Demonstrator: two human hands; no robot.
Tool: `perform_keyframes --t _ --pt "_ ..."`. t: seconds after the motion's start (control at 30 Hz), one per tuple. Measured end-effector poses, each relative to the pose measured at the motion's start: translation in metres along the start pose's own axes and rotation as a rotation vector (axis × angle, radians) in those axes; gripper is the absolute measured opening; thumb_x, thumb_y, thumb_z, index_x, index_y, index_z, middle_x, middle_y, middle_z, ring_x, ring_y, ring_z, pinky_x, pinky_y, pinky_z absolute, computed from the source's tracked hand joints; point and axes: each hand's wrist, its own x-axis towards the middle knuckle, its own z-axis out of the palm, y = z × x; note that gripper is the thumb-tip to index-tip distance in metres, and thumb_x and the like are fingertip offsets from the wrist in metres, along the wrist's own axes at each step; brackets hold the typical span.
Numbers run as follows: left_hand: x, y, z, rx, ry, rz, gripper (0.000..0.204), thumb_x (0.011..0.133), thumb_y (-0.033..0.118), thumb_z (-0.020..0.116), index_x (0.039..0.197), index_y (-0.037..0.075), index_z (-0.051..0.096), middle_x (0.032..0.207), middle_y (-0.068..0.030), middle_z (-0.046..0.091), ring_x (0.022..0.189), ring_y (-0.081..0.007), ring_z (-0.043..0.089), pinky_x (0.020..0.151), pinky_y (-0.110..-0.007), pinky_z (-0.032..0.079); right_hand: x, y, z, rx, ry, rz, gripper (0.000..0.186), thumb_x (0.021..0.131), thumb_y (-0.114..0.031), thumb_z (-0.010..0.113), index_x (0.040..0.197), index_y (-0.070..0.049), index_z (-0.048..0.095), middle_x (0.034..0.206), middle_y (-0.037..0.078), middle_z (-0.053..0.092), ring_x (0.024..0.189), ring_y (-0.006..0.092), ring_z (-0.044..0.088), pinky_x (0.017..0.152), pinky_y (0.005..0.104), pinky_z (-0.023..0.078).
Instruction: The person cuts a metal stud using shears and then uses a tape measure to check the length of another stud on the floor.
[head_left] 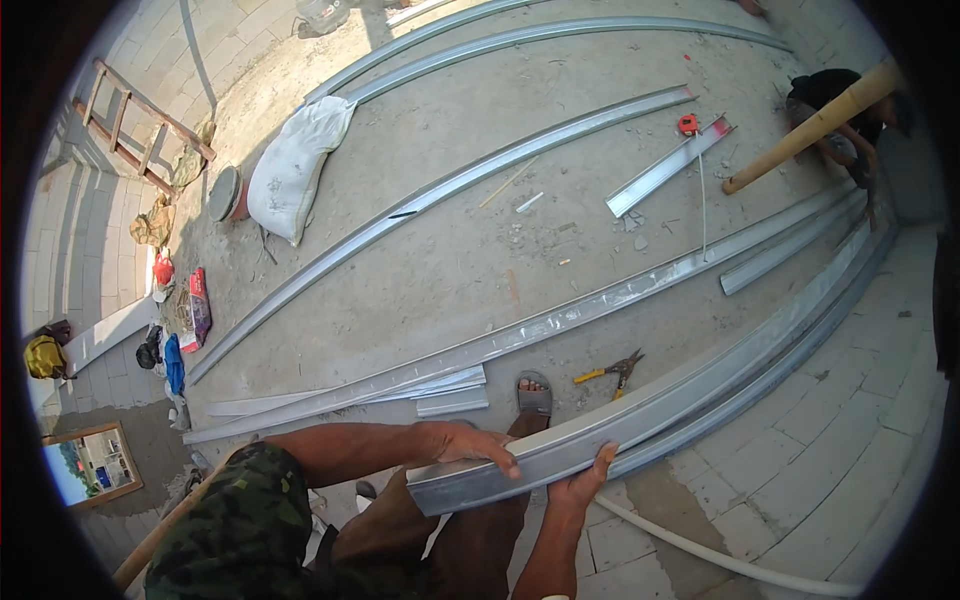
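Note:
A long grey metal channel runs from in front of my body toward the far right. My left hand is closed over its upper edge near the close end. My right hand grips the same channel from its lower side, a little further along, thumb against the face. Close beside it on the right lies another long metal channel. Yellow-handled tin snips rest on the ground beyond the channel, near my sandalled foot.
Several metal channels lie across the concrete floor. A red tape measure sits by a short channel piece. A co-worker bends near a bamboo pole at right. A white sack, bucket and wooden ladder are left.

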Motion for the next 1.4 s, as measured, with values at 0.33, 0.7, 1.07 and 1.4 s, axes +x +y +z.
perform_keyframes --t 0.33,0.7,1.07,1.4 --pt "-0.176 -0.068 0.023 0.897 0.690 0.038 0.098 0.060 0.027 0.078 0.142 0.002 0.032 0.125 -0.0235 0.051 0.116 -0.0366 0.052 0.097 -0.041 0.043 0.040 -0.058 -0.014 -0.120 -0.071 0.143 0.102 0.082 -0.075 0.046 0.146 -0.001 0.019 0.142 0.022 0.034 0.132 0.0364 0.034 0.106 0.0542 0.030" --pt "-0.309 -0.207 0.122 1.335 1.257 -0.077 0.079 0.066 0.023 0.077 0.134 0.004 0.041 0.123 -0.0253 0.049 0.111 -0.0436 0.049 0.091 -0.054 0.044 0.169 -0.227 0.041 -0.187 -0.048 -0.203 0.115 0.076 -0.082 0.044 0.149 0.001 0.012 0.152 0.023 0.020 0.139 0.0356 0.023 0.112 0.0500 0.021" --pt "-0.371 -0.277 0.145 1.290 1.354 -0.219 0.095 0.055 0.013 0.079 0.136 -0.001 0.030 0.124 -0.0314 0.040 0.116 -0.0539 0.041 0.102 -0.063 0.032 0.224 -0.257 0.097 -0.209 -0.011 -0.390 0.069 0.093 -0.061 0.039 0.128 -0.002 0.045 0.107 0.021 0.060 0.093 0.0333 0.061 0.082 0.0409 0.051" --pt "-0.346 -0.178 0.185 1.116 1.774 -0.247 0.119 0.053 0.046 0.086 0.146 0.007 0.023 0.150 -0.0248 0.022 0.141 -0.0417 0.019 0.115 -0.058 0.010 0.125 -0.153 0.153 -0.262 0.085 -0.184 0.064 0.088 -0.045 0.054 0.134 -0.004 0.042 0.132 0.015 0.046 0.118 0.0319 0.047 0.099 0.0446 0.039"
